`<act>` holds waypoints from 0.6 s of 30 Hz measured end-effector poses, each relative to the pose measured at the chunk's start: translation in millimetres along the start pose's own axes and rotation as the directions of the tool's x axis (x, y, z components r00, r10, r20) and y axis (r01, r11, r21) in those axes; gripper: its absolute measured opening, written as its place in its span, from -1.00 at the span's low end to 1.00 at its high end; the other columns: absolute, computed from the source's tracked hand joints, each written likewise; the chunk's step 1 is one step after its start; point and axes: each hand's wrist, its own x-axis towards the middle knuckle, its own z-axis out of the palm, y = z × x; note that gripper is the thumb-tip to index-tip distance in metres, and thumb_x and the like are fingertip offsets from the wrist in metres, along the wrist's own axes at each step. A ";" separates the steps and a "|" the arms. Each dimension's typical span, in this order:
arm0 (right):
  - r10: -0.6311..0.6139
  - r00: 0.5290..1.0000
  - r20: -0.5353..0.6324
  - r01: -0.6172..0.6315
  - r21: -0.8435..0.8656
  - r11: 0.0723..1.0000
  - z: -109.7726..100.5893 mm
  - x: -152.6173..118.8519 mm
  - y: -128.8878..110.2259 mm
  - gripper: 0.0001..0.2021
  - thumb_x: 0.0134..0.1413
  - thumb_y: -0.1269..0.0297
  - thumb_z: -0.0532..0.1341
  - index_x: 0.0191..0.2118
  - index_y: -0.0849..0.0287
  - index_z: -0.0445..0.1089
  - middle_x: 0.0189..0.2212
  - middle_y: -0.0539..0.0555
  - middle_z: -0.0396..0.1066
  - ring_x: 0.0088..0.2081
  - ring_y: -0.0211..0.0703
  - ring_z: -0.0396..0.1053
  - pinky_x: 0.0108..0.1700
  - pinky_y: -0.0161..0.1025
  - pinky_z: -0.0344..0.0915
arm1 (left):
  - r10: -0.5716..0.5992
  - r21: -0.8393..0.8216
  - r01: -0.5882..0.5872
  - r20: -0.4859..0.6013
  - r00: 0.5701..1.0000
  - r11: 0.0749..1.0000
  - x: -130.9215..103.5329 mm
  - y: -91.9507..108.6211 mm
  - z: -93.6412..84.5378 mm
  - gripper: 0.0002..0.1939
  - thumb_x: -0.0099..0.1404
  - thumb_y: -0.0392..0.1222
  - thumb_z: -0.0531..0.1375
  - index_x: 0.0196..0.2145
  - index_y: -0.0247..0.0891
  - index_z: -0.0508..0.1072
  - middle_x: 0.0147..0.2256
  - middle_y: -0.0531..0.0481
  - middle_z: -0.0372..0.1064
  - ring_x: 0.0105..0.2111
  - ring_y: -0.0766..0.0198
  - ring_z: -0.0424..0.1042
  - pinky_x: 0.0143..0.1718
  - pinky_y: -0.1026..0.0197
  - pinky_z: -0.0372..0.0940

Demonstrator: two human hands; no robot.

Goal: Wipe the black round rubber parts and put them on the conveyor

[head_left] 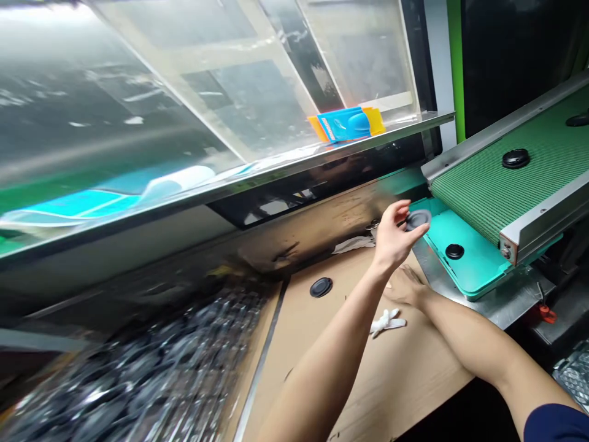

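Note:
My left hand (394,239) is raised over the far right of the cardboard (322,344). It pinches a dark round cap-like disc (418,220) between thumb and fingers. Below and partly behind my left wrist, my right hand (406,286) is low over the cardboard; its fingers are mostly hidden and blurred. Another black disc (321,286) lies on the cardboard to the left. A white glove (388,323) lies nearer to me, beside my left forearm. One more black disc (454,252) sits in the turquoise tray (478,285).
A green conveyor belt (478,184) at the right carries black discs and ends above the tray. At left, many blurred black pieces (138,368) lie among clear plastic. A metal ledge (276,164) behind holds a blue and orange packet (347,125).

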 end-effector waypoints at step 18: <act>-0.096 0.975 -0.199 0.164 0.363 0.917 18.8 -6.8 -29.9 -0.62 0.25 0.05 0.25 0.09 0.10 0.50 0.06 0.16 0.53 0.09 -0.03 0.47 0.18 -0.08 0.39 | -0.576 -0.654 0.394 -0.077 0.814 0.645 -121.7 -117.9 -119.7 -0.58 0.02 -0.30 0.14 -0.10 -0.24 0.41 -0.06 -0.13 0.53 -0.08 0.23 0.54 0.14 0.06 0.40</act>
